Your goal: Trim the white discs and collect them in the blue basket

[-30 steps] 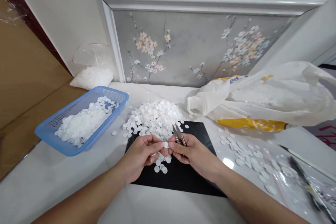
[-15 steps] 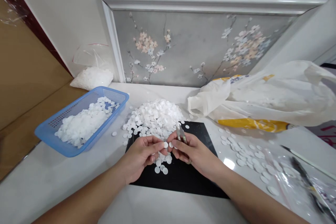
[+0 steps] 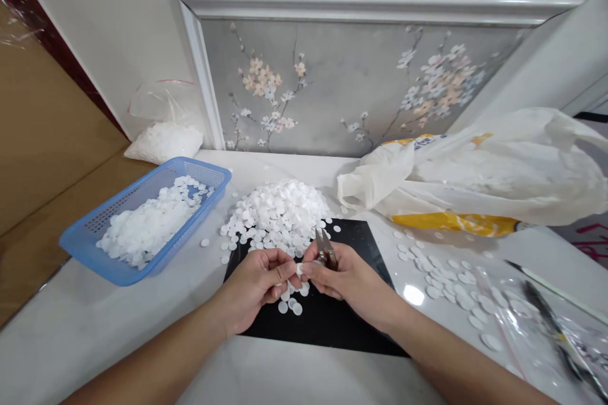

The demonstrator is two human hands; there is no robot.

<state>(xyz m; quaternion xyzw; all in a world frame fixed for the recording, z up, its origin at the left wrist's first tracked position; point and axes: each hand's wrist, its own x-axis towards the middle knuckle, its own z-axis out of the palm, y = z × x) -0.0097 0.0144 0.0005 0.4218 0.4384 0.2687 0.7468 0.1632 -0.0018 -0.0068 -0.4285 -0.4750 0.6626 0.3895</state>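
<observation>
Pinching disc (image 3: 299, 269) in left hand (image 3: 254, 285), above mat (image 3: 332, 329), nearer than pile (image 3: 285, 205). Meeting its edge with fingertips of right hand (image 3: 349, 278), while gripping snips (image 3: 328, 243), blades pointing away. Probably best to pinch lightly by rim, angling blade tips clear of left fingers.

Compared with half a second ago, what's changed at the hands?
The right hand has moved left toward the left hand. Earlier each pinched a white disc, with a gap between; now one white piece shows between their fingertips; whether both discs are there is hidden. The snips stay in the right hand; the disc pile and blue basket look unchanged.
</observation>
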